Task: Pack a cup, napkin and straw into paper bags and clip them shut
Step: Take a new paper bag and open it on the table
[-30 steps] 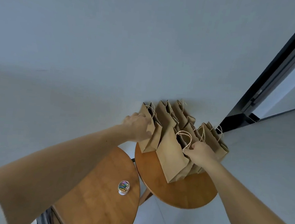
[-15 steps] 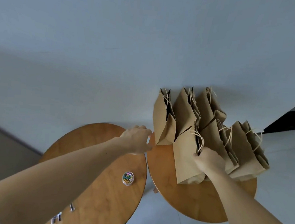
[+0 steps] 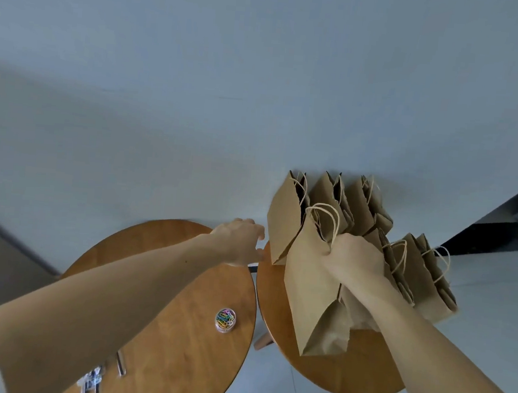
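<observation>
Head view: the right hand [image 3: 351, 261] is clamped on the top of the nearest paper bag [image 3: 309, 293], which leans among other paper bags [image 3: 424, 290] on the right round table [image 3: 345, 380]. The left hand [image 3: 240, 244] holds nothing and is loosely open, just left of the bags. A tub of coloured clips [image 3: 225, 320] sits on the left round table [image 3: 195, 362].

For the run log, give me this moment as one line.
right hand: grips front paper bag at top | left hand: open, holds nothing | paper clip tub: on left table
</observation>
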Demonstrator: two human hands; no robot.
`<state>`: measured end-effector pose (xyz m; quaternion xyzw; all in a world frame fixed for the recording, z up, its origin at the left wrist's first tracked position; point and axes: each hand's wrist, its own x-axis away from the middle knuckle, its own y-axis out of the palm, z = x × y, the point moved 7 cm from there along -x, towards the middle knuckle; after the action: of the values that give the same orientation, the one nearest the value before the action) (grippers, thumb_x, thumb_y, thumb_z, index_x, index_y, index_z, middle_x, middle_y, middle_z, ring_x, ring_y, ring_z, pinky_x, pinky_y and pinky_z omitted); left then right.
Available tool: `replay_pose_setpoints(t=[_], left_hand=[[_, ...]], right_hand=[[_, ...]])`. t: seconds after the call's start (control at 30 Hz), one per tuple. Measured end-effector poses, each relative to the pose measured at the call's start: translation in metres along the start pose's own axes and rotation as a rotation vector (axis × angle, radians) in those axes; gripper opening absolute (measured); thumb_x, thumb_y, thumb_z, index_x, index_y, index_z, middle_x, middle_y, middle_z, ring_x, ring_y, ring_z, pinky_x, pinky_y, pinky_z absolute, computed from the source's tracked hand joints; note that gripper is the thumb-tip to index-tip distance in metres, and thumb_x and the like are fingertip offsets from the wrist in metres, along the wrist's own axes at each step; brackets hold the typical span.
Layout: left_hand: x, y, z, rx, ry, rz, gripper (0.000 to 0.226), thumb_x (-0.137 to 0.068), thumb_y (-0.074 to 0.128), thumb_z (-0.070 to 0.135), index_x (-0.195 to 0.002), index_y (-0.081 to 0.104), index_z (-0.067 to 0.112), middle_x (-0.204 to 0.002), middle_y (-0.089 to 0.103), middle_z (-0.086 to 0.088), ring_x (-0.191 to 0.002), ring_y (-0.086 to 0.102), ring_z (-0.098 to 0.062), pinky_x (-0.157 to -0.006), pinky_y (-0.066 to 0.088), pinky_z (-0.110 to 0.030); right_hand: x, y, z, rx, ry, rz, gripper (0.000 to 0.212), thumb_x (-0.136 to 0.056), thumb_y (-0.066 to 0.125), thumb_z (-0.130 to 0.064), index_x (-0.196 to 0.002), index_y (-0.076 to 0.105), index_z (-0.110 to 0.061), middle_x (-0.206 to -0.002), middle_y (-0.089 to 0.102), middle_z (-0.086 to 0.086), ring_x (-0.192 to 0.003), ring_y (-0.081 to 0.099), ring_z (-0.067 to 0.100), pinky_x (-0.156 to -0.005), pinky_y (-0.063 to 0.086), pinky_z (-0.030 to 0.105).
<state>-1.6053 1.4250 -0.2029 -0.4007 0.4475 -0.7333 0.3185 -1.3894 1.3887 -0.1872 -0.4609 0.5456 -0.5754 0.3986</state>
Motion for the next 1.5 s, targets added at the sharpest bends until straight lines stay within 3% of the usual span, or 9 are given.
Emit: replay_pose_setpoints(t=[0.2,0.6,0.73,0.83,1.0,1.13,1.27,1.43,1.5], left_hand=[[0.050,-0.017,-0.090,0.036,-0.076,0.018,0.049,-0.095,0.052,0.042,-0.139,0.048,0.022,-0.135,0.053,-0.002,-0.123,0.052,-0.025,-0.098,0.047,-0.040],[0.126,0.016,-0.246,0.156,-0.304,0.001,0.050,-0.092,0.054,0.046,-0.134,0.052,0.019,-0.128,0.060,-0.003,-0.111,0.060,-0.024,-0.088,0.052,-0.037],[0.136,0.047,-0.256,0.205,-0.356,-0.061,0.051,-0.089,0.057,0.047,-0.132,0.052,0.020,-0.124,0.060,-0.002,-0.105,0.060,-0.024,-0.079,0.051,-0.034],[0.141,0.066,-0.256,0.171,-0.358,-0.147,0.056,-0.088,0.060,0.043,-0.138,0.047,0.020,-0.130,0.057,-0.004,-0.110,0.059,-0.025,-0.089,0.053,-0.039],[0.135,0.074,-0.246,0.165,-0.359,-0.199,0.074,-0.082,0.068,0.048,-0.145,0.039,0.021,-0.133,0.056,-0.003,-0.114,0.057,-0.024,-0.095,0.052,-0.040],[0.127,0.083,-0.229,0.138,-0.357,-0.244,0.085,-0.078,0.072,0.056,-0.145,0.036,0.019,-0.131,0.058,-0.005,-0.114,0.058,-0.028,-0.095,0.051,-0.043],[0.118,0.092,-0.217,0.098,-0.395,-0.253,0.084,-0.075,0.066,0.066,-0.136,0.042,0.015,-0.113,0.064,-0.004,-0.100,0.063,-0.028,-0.087,0.055,-0.044],[0.110,0.096,-0.216,0.140,-0.527,-0.175,0.067,-0.085,0.050,0.069,-0.123,0.049,0.014,-0.105,0.065,-0.003,-0.091,0.063,-0.025,-0.079,0.054,-0.038],[0.110,0.099,-0.219,0.206,-0.603,-0.167,0.055,-0.089,0.048,0.063,-0.116,0.053,0.015,-0.101,0.064,-0.003,-0.091,0.063,-0.024,-0.080,0.054,-0.037]], right_hand=[[0.013,-0.011,-0.125,-0.019,-0.132,-0.021,0.026,-0.080,0.058,-0.031,-0.061,0.046,-0.019,-0.060,0.052,-0.003,-0.052,0.050,0.017,-0.045,0.032,0.023],[0.046,0.069,-0.311,-0.138,-0.387,-0.115,0.032,-0.089,0.054,-0.019,-0.060,0.039,-0.020,-0.057,0.044,-0.002,-0.050,0.044,0.014,-0.042,0.028,0.024],[0.060,0.110,-0.325,-0.260,-0.414,-0.262,0.019,-0.087,0.053,-0.023,-0.071,0.053,-0.015,-0.069,0.059,0.002,-0.066,0.061,0.022,-0.052,0.044,0.029],[0.066,0.132,-0.328,-0.315,-0.487,-0.404,0.030,-0.090,0.055,-0.037,-0.066,0.052,-0.019,-0.059,0.056,-0.004,-0.054,0.056,0.013,-0.045,0.032,0.022],[0.061,0.149,-0.312,-0.339,-0.619,-0.611,0.029,-0.077,0.061,-0.067,-0.085,0.056,-0.039,-0.055,0.058,-0.018,-0.050,0.054,-0.006,-0.051,0.034,0.019],[0.046,0.158,-0.301,-0.315,-0.619,-0.691,0.049,-0.074,0.068,-0.063,-0.114,0.056,-0.036,-0.093,0.068,-0.016,-0.082,0.063,0.003,-0.071,0.051,0.028],[0.043,0.168,-0.296,-0.411,-0.593,-0.733,0.051,-0.082,0.069,-0.053,-0.125,0.056,-0.029,-0.112,0.066,-0.011,-0.099,0.063,0.009,-0.078,0.049,0.024],[0.043,0.177,-0.294,-0.668,-0.435,-0.816,0.005,-0.093,0.062,-0.029,-0.095,0.063,-0.024,-0.083,0.065,-0.002,-0.060,0.062,0.016,-0.052,0.050,0.028],[0.039,0.175,-0.288,-0.668,-0.378,-0.772,0.006,-0.093,0.056,-0.026,-0.093,0.062,-0.025,-0.073,0.065,-0.003,-0.052,0.061,0.013,-0.052,0.048,0.029]])
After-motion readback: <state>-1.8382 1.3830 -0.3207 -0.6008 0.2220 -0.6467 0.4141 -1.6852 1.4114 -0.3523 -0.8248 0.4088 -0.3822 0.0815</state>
